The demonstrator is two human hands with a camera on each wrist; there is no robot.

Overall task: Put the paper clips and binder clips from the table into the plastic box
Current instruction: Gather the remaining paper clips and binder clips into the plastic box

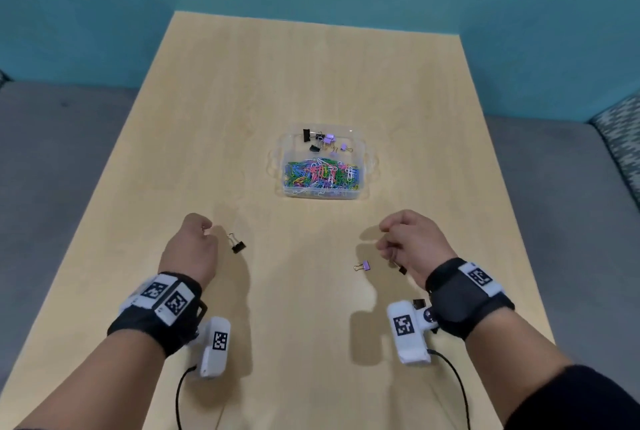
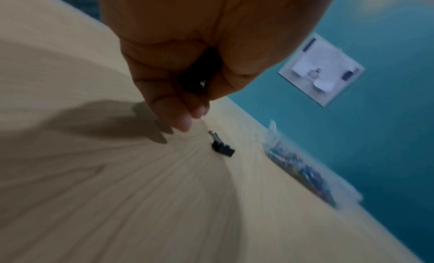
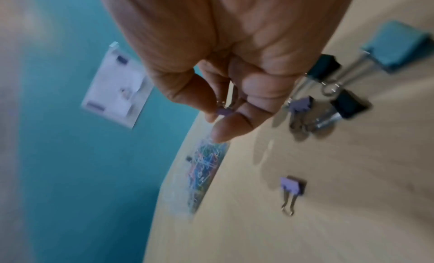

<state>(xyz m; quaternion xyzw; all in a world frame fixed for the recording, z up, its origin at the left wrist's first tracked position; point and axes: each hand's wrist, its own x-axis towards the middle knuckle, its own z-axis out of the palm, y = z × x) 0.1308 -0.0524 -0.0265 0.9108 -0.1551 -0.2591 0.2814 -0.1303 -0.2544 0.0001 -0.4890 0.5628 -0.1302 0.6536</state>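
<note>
The clear plastic box (image 1: 362, 144) stands mid-table with colourful paper clips (image 1: 320, 173) in its near half and several binder clips (image 1: 325, 140) behind them. My left hand (image 1: 204, 229) is curled and grips a small dark binder clip (image 2: 199, 76). A black binder clip (image 1: 237, 244) lies just right of it. My right hand (image 1: 384, 239) pinches a purple binder clip (image 3: 223, 111) above the table. Another purple clip (image 1: 363, 267) lies below it. Beside the right palm lie a purple clip (image 3: 300, 104), two black ones (image 3: 350, 104) and a blue one (image 3: 396, 48).
The wooden table (image 1: 311, 66) runs to a teal wall behind it, with grey floor on both sides. A black clip (image 1: 419, 303) lies by the right wrist camera. Cables trail from both wrist cameras toward the near edge. A white sheet (image 2: 321, 68) hangs on the wall.
</note>
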